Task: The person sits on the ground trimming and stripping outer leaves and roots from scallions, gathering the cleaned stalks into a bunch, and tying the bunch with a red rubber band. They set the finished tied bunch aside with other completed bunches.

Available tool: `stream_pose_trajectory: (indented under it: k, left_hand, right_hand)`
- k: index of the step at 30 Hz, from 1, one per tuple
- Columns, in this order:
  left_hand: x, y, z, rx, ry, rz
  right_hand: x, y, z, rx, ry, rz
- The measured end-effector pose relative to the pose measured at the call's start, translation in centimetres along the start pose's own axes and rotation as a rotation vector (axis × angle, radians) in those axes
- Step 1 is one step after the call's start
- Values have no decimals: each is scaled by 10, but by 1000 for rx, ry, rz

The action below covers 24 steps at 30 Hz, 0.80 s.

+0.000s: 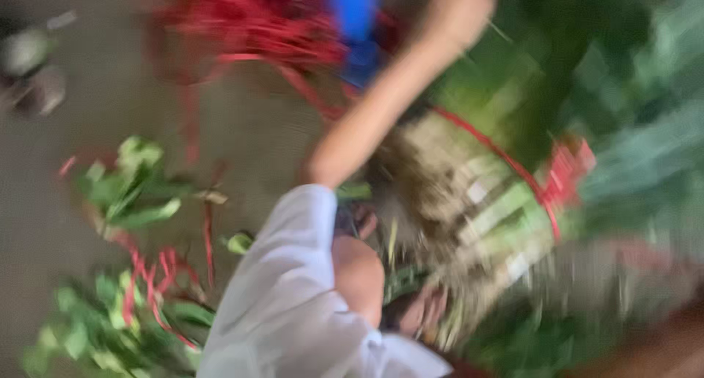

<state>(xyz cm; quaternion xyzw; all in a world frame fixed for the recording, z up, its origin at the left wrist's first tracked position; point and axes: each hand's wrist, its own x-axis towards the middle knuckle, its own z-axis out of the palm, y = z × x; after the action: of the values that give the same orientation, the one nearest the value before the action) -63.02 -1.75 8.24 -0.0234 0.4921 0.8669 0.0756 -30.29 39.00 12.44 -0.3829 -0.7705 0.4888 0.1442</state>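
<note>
The whole view is smeared by motion. A bare arm comes out of a white short sleeve [293,290] and stretches up and to the right; I take it for my left arm. My left hand [458,11] is at the top edge, above a big bundle of leafy greens [477,195] with pale stalks and roots, tied round with red string [513,165]. Blur hides whether the fingers hold anything. A bent knee [359,275] and a foot [422,308] lie just below the bundle. My right hand does not show.
Loose green leaves and red string scraps [132,195] litter the grey floor at the left. A heap of red string [249,22] and something blue [356,11] lie at the top. More greens [631,92] fill the right side.
</note>
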Motion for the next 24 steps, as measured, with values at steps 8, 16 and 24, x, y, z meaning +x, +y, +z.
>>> stream_pose_trajectory:
  k: [8, 16, 24]
  left_hand:
    - [-14, 1, 87, 365, -425, 441]
    - [-43, -31, 113, 417, -415, 604]
    - [-107, -34, 100, 203, -534, 401]
  right_hand:
    - [64, -71, 153, 269, -242, -434]
    - [-32, -134, 128, 381, -424, -666]
    - [-45, -148, 97, 47, -391, -1066]
